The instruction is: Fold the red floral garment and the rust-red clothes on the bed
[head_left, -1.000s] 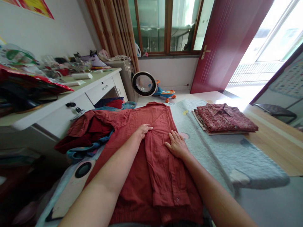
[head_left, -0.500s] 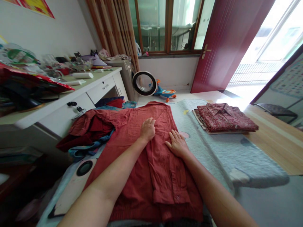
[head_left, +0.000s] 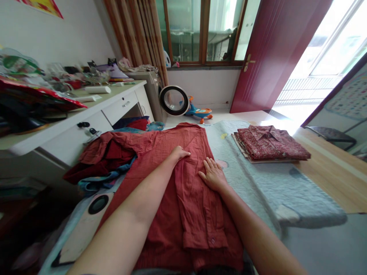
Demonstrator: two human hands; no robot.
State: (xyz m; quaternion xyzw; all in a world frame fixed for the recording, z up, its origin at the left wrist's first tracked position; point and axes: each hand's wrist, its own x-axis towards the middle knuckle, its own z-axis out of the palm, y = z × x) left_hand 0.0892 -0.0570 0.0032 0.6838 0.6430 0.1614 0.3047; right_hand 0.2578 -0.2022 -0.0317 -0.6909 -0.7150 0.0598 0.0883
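A rust-red long-sleeved shirt (head_left: 160, 168) lies spread out. One sleeve (head_left: 197, 214) is folded down along its right part, with the buttoned cuff toward me. My right hand (head_left: 213, 173) rests flat on the shirt's right edge, fingers stretched and slightly apart. Further left, my left hand (head_left: 180, 152) touches the shirt near the top of the folded sleeve. Its thumb side points right and the other fingers are mostly hidden; it looks open, with no cloth pinched. The shirt's other sleeve side lies bunched at the left over dark red and blue cloth (head_left: 100, 181).
A pale blue quilted cover (head_left: 246, 183) lies under the shirt. A stack of folded patterned shirts (head_left: 271, 143) sits at the right. A white desk (head_left: 94, 110) with clutter stands at the left. Beyond are a round washing machine door (head_left: 174, 100) and a blue ride-on toy (head_left: 199, 111).
My left hand has turned and shifted slightly down on the shirt, hiding most of its fingers. My right hand stays flat in nearly the same spot. The view has shifted slightly.
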